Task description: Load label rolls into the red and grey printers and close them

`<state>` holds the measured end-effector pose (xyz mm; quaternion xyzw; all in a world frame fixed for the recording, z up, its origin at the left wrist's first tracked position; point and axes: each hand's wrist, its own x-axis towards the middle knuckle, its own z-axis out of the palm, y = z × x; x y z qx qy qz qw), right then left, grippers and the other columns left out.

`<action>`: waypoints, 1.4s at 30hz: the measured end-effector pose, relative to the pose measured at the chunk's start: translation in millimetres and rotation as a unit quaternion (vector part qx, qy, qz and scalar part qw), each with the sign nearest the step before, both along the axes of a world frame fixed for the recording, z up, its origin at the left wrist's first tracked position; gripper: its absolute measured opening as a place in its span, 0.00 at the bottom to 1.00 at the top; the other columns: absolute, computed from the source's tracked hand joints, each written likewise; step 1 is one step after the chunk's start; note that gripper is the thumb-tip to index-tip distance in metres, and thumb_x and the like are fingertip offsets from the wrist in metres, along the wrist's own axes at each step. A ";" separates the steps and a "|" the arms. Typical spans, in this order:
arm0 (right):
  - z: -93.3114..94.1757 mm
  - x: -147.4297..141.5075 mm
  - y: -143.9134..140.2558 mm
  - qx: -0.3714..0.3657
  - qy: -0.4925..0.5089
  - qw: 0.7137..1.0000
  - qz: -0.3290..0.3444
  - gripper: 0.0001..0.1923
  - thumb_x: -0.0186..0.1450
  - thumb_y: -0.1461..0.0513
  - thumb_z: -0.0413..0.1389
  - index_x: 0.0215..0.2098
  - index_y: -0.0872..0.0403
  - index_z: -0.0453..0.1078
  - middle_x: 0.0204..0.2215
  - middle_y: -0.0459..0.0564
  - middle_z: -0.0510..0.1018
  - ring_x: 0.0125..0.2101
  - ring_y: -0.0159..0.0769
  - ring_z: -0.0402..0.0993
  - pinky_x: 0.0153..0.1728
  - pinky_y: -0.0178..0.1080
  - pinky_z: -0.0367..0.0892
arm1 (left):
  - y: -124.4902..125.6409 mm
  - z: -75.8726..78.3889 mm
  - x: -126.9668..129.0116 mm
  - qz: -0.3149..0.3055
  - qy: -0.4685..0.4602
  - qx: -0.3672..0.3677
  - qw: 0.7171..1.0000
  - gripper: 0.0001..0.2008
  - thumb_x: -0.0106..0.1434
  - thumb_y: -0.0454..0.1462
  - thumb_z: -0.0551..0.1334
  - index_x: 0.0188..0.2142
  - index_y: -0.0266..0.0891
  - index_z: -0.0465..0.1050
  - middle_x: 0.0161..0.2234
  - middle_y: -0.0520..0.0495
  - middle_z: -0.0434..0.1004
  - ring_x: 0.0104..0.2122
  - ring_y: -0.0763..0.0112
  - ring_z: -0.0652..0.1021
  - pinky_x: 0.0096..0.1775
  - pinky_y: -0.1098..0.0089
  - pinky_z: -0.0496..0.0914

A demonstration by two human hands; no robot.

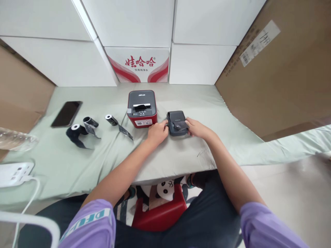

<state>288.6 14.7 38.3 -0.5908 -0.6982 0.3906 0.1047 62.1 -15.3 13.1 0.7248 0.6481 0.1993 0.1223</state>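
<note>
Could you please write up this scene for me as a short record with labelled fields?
left hand: touching the left edge of the small dark printer
right hand: on the small dark printer's right side, fingers over its top
red printer: behind the left hand, dark lid, label on its front
rolls: three dark rolls lying on the cloth to the left, their ends partly unwound
phone: far left, screen dark
power strip: white, near left edge
surface: pale green cloth
</note>
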 end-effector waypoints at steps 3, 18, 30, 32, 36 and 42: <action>3.2 -1.6 -0.9 -0.003 -0.010 1.000 -0.003 0.13 0.76 0.55 0.39 0.35 0.48 0.57 0.21 0.44 0.72 0.17 0.38 0.68 0.27 0.42 0.68 | -0.1 -1.0 -0.2 -0.002 0.002 0.002 1.000 0.20 0.68 0.37 0.58 0.56 0.47 0.81 0.35 0.41 0.86 0.36 0.54 0.84 0.44 0.60 0.75; 1.6 -1.6 -6.7 0.032 -0.010 0.999 -0.015 0.15 0.77 0.53 0.39 0.37 0.48 0.61 0.21 0.43 0.72 0.21 0.38 0.70 0.30 0.39 0.66 | 4.4 -11.6 -4.0 0.015 -0.064 0.029 0.997 0.19 0.68 0.37 0.59 0.54 0.47 0.83 0.39 0.41 0.88 0.39 0.54 0.85 0.46 0.59 0.76; 9.9 -6.8 -8.6 0.266 -0.001 0.964 -0.016 0.11 0.68 0.58 0.53 0.28 0.51 0.67 0.25 0.45 0.72 0.29 0.35 0.67 0.35 0.37 0.59 | 1.7 -9.7 -3.4 0.043 -0.055 0.036 0.997 0.20 0.69 0.37 0.58 0.56 0.44 0.83 0.38 0.38 0.87 0.39 0.51 0.85 0.47 0.58 0.75; 8.7 -8.2 -7.3 0.293 0.021 0.956 -0.001 0.11 0.68 0.58 0.52 0.28 0.52 0.67 0.27 0.47 0.71 0.30 0.35 0.66 0.36 0.37 0.61 | 2.1 -9.8 -3.6 0.050 -0.061 0.037 0.996 0.19 0.69 0.37 0.58 0.55 0.43 0.83 0.37 0.38 0.87 0.39 0.52 0.85 0.47 0.58 0.75; 3.9 -8.3 -3.3 0.305 0.061 0.950 0.005 0.12 0.69 0.59 0.51 0.40 0.53 0.76 0.36 0.51 0.74 0.32 0.36 0.68 0.40 0.39 0.65 | 1.8 -8.8 -3.5 0.043 -0.066 0.042 0.996 0.19 0.69 0.36 0.59 0.54 0.44 0.83 0.36 0.40 0.87 0.38 0.55 0.85 0.47 0.60 0.75; -6.2 -0.9 5.5 0.318 0.092 0.943 0.027 0.19 0.64 0.66 0.51 0.51 0.54 0.76 0.41 0.53 0.75 0.29 0.34 0.69 0.38 0.40 0.68 | -1.5 -1.6 -1.3 0.053 -0.015 0.006 0.998 0.21 0.71 0.39 0.56 0.59 0.47 0.79 0.40 0.40 0.87 0.43 0.55 0.85 0.50 0.61 0.74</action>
